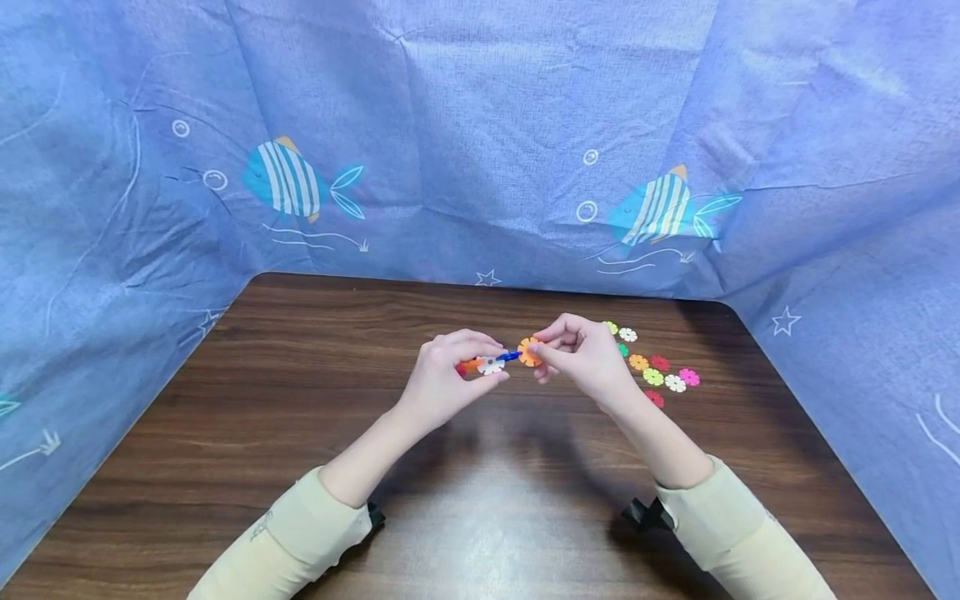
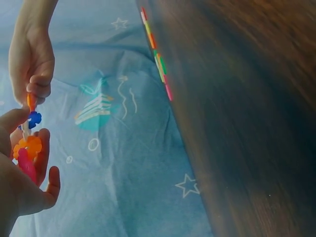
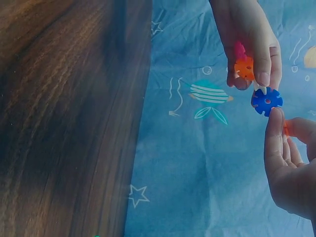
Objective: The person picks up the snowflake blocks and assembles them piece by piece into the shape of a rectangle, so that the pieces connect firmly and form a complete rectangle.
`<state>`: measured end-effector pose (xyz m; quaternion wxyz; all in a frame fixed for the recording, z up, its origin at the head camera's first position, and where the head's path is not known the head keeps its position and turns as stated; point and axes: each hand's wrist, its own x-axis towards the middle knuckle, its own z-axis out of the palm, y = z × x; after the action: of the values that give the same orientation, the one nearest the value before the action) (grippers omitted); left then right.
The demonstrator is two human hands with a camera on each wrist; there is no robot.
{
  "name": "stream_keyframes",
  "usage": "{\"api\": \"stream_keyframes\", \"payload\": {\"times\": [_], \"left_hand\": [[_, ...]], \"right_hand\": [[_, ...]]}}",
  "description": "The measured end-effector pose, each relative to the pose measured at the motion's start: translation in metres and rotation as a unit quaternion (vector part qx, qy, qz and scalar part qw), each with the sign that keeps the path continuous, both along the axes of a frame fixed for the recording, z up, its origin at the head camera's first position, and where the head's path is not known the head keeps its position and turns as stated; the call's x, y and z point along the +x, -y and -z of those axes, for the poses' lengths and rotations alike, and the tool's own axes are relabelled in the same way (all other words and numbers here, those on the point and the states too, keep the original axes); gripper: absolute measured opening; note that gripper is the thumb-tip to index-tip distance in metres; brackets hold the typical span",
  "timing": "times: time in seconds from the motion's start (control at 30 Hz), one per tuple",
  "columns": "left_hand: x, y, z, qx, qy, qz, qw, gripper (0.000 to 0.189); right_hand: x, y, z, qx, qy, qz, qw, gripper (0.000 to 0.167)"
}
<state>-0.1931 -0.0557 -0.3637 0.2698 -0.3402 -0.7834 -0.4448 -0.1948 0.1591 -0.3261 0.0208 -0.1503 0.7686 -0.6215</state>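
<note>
Above the table, my left hand [image 1: 447,375] holds a short chain of slotted, flower-shaped plastic discs. A pink disc [image 2: 26,166], an orange disc [image 2: 31,144], a white disc [image 1: 491,366] and a blue disc [image 3: 267,101] follow one another in it, each set crosswise to its neighbour. Finger and thumb grip the chain around the white disc, partly covering it. Between thumb and fingers, my right hand [image 1: 588,360] pinches another orange disc [image 1: 528,352] right at the blue disc's free edge. The left wrist view shows this orange disc edge-on against the blue one.
Several loose discs lie flat on the brown wooden table [image 1: 300,400], right of and behind my right hand, among them a pink disc [image 1: 689,377], a yellow-green disc [image 1: 653,377] and a red disc [image 1: 655,398]. A blue fish-print cloth [image 1: 480,150] hangs around the table's back and sides.
</note>
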Motion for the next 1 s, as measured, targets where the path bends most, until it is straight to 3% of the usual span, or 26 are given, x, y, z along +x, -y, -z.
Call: {"api": "stream_keyframes", "payload": {"times": [0.3,0.53,0.73,1.0], "left_hand": [[0.000,-0.003,0.000,0.030,0.043,0.019,0.9984,0.011],[0.000,-0.003,0.000,0.027,-0.003,-0.003,0.9996,0.008],[-0.002,-0.003,0.001,0.040,-0.039,-0.001,0.9984,0.007],[-0.002,-0.003,0.003,0.061,-0.039,0.011,0.9973,0.007]], "right_hand": [[0.001,0.002,0.004,-0.004,-0.012,-0.014,0.9998,0.019],[0.004,0.005,0.006,-0.010,-0.005,-0.016,0.9998,0.019],[0.007,0.009,0.008,-0.056,0.031,-0.003,0.9980,0.018],[0.005,0.013,0.010,-0.072,0.058,-0.002,0.9958,0.019]]}}
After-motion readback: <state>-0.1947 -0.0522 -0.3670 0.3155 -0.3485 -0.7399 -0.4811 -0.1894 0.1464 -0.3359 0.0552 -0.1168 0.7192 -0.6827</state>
